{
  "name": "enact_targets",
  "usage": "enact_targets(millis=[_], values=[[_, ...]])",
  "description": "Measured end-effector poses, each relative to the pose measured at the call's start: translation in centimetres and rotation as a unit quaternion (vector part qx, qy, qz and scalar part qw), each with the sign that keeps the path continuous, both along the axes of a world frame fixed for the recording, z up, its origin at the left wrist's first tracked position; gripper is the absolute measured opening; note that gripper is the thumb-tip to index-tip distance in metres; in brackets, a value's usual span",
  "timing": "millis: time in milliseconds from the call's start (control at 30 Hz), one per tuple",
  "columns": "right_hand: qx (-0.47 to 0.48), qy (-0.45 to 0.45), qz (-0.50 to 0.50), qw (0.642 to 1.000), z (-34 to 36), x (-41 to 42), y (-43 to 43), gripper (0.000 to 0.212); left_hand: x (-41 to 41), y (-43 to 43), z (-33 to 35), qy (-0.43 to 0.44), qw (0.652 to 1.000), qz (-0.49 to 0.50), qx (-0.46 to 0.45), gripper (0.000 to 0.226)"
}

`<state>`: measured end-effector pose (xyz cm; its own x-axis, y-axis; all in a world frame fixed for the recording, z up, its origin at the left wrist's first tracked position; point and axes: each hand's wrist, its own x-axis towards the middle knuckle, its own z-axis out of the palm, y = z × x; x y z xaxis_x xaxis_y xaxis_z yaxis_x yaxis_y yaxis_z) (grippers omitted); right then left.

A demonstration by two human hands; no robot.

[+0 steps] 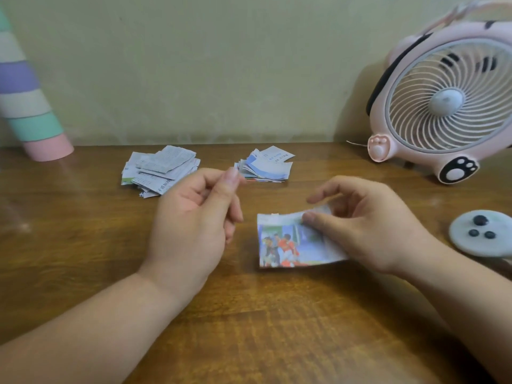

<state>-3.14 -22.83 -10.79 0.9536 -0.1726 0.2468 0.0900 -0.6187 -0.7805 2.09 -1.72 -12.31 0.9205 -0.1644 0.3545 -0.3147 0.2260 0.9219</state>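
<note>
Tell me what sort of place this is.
Probably a home desk: wooden tabletop against a plain wall, pink cat-themed desk fan, piles of paper clippings, one photo clipping in the right hand.

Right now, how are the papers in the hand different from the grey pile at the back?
The held stack shows a colourful picture on top; the grey pile is mostly grey print. The held stack is neat, edges lined up; the grey pile is loose and fanned out. The right hand pinches the held stack; nothing touches the grey pile. Both are small printed paper pieces.
</note>
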Motion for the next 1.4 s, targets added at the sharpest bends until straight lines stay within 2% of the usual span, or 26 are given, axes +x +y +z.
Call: enact_targets(millis=[67, 167, 300, 367, 433, 533, 833, 1067, 1100, 1200, 1267, 1400], values=[[-0.05, 0.038, 0.009, 0.998, -0.5, -0.2, 0.8, 0.019, -0.9, -0.5, 0.3, -0.01, 1.0, -0.004, 0.013, 0.032], [-0.123, 0.063, 0.031, 0.99, -1.0, -0.8, 2.4, 0.025, -2.2, -1.4, 0.2, 0.007, 0.992, -0.115, 0.053, 0.054], [-0.14, 0.064, 0.083, 0.985, -1.5, -0.8, 3.3, 0.009, -2.3, -1.1, -0.3, 0.045, 0.941, -0.326, 0.083, 0.067], [-0.157, 0.067, 0.082, 0.982, -1.6, -0.7, 3.1, 0.009, -2.2, -0.8, -0.6, 0.059, 0.919, -0.366, 0.136, 0.07], [-0.174, 0.066, 0.086, 0.979, -1.4, -0.8, 2.9, 0.013, -2.1, -0.8, -0.7, 0.065, 0.909, -0.365, 0.19, 0.075], [-0.152, 0.074, 0.093, 0.981, -1.0, -1.0, 2.2, 0.006, -1.9, -0.9, -0.8, 0.084, 0.907, -0.344, 0.229, 0.081], [-0.144, 0.088, 0.112, 0.979, -1.1, -1.0, 2.3, 0.008, -2.1, -1.2, -0.2, 0.148, 0.917, -0.323, 0.179, 0.064], [-0.146, 0.152, 0.121, 0.97, 0.5, -1.1, 0.9, 0.015, -2.0, -1.2, 0.2, 0.147, 0.908, -0.319, 0.231, 0.066], [-0.161, 0.151, 0.111, 0.969, 0.8, -1.0, 0.5, 0.015, -2.0, -1.1, 0.2, 0.14, 0.906, -0.318, 0.243, 0.067], [-0.243, 0.052, 0.005, 0.969, 1.9, -0.5, -1.6, 0.012, -2.1, -1.1, 0.5, 0.124, 0.896, -0.322, 0.28, 0.066], [-0.264, 0.028, -0.049, 0.963, 2.8, -0.5, -2.9, 0.009, -2.2, -1.1, 0.8, 0.126, 0.892, -0.322, 0.291, 0.062], [-0.295, 0.142, -0.002, 0.945, 2.0, -0.1, -3.4, 0.039, -2.3, -1.5, 0.6, 0.116, 0.908, -0.262, 0.307, 0.031]])
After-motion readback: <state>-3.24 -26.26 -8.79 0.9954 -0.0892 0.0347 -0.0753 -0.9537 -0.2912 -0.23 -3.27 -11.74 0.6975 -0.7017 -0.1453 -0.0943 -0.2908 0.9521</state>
